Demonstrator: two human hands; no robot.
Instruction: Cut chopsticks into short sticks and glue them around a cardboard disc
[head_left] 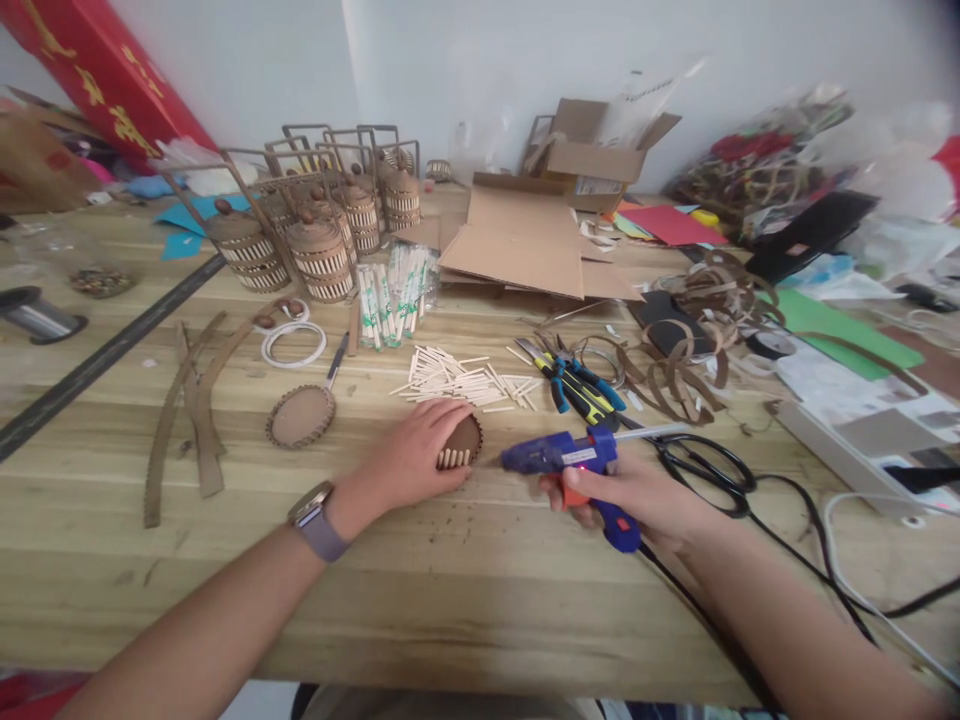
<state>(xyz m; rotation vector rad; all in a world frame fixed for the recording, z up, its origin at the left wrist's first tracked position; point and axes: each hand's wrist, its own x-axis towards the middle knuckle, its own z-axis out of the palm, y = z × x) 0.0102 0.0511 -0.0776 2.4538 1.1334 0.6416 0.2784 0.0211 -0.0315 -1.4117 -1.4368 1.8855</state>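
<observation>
My left hand (416, 455) is closed round the left side of a small round cardboard piece (466, 436) with a toothed rim. Several short pale sticks (454, 459) stand along the rim's near side. In my right hand (637, 490) is a blue glue gun (559, 453), a finger near its orange trigger. The nozzle points left, close to the cardboard piece's right side. Behind my left hand lies a loose pile of pale sticks (457, 378). Another round cardboard piece (300, 417) with a toothed edge rests to the left.
Pliers (577, 385), black scissors (705, 465) and curled cardboard strips (686, 370) lie to the right. Lantern-like cardboard models (319, 255) stand at the back left, near bagged sticks (397, 295). Flat cardboard (517, 240) is at the back. Cables (810, 540) cross the right side.
</observation>
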